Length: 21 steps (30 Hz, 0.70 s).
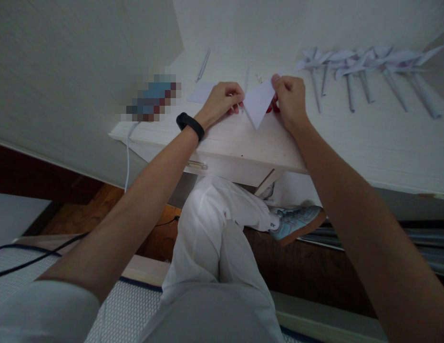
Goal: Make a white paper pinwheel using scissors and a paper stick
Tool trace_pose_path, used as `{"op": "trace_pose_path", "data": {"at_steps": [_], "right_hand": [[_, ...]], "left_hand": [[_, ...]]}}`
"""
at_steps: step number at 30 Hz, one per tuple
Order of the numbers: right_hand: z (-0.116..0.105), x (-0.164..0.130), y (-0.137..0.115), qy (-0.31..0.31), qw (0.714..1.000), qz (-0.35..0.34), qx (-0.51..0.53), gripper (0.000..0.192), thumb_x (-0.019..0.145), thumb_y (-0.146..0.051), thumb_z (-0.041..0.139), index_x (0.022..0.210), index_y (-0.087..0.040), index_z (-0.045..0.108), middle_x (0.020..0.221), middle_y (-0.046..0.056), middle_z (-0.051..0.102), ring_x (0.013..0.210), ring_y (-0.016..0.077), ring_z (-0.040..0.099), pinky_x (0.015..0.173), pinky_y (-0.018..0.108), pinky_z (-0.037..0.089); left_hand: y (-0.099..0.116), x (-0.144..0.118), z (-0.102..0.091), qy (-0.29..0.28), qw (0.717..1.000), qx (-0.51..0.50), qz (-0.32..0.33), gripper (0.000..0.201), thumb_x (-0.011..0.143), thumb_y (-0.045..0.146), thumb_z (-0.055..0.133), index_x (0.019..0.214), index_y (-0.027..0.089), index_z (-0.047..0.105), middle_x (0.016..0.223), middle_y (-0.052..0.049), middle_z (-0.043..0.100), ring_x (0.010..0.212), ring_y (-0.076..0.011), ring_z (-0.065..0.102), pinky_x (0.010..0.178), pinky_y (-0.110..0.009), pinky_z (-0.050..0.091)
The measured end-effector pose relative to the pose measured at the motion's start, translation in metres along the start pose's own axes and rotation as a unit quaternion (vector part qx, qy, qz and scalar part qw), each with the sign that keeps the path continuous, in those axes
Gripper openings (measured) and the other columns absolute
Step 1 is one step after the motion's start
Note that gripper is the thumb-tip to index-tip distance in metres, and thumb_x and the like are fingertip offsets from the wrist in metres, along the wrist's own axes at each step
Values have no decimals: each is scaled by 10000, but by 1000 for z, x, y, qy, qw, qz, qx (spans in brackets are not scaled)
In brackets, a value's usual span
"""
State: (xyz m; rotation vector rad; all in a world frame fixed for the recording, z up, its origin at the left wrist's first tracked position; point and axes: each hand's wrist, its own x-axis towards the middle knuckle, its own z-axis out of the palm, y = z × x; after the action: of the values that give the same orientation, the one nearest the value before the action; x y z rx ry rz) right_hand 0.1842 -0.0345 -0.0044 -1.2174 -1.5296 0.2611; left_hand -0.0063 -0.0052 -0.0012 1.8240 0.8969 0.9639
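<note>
White folded paper triangle (258, 101) hangs point-down above the white wooden counter's (243, 143) near edge, left hand (222, 100) and right hand (289, 97) pinching opposite corners, keeping its fold taut.

A dim room, seen from my seat at a pale desk

I sat before a whitish wood-grain desk (350, 143) whose front edge ran slantwise across my view, with a metal drawer handle (197, 165) under it. A plain off-white wall (64, 71) rose on the left, and a white cable (128, 157) hung over the desk's edge there. Below lay a reddish-brown wooden floor (100, 209), with a dark cable (32, 257) trailing over a pale woven mat (129, 314) edged in blue. The light was low and greyish. A row of paper pinwheels (365, 66) lay along the desk's far right, and a rolled paper stick (203, 65) lay further back.
</note>
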Motion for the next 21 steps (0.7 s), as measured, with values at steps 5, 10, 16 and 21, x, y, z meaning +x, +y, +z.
{"op": "trace_pose_path", "data": {"at_steps": [5,10,16,21], "right_hand": [[-2,-1,-3,-9,999,21,-24,532,849,-626,419,454,-271,385,490,-5,445,533,158,425,536,340,319],[-2,-1,-1,-18,999,41,-28,536,801,-712,388,450,-307,393,485,-6,469,558,194,468,494,358,318],[0,1,4,-14,999,27,-21,531,830,-670,397,470,-279,410,482,-2,467,557,180,484,499,341,331],[-2,0,0,-21,997,45,-51,496,860,-598,407,474,-288,406,512,5,517,619,189,519,534,346,344]], "left_hand": [[3,-2,0,-2,1000,-1,4,146,780,145,594,653,202,552,634,-11,602,572,-112,511,499,-230,363],[6,-3,1,3,1000,0,0,183,789,118,569,626,201,552,627,-4,594,528,-93,508,481,-234,342],[5,-3,0,-2,1000,-1,1,168,790,107,557,645,191,556,647,-9,608,536,-91,500,491,-236,348],[-1,-1,-1,-9,1000,-11,6,144,791,146,567,657,200,560,651,3,619,555,-87,499,493,-224,333]]}}
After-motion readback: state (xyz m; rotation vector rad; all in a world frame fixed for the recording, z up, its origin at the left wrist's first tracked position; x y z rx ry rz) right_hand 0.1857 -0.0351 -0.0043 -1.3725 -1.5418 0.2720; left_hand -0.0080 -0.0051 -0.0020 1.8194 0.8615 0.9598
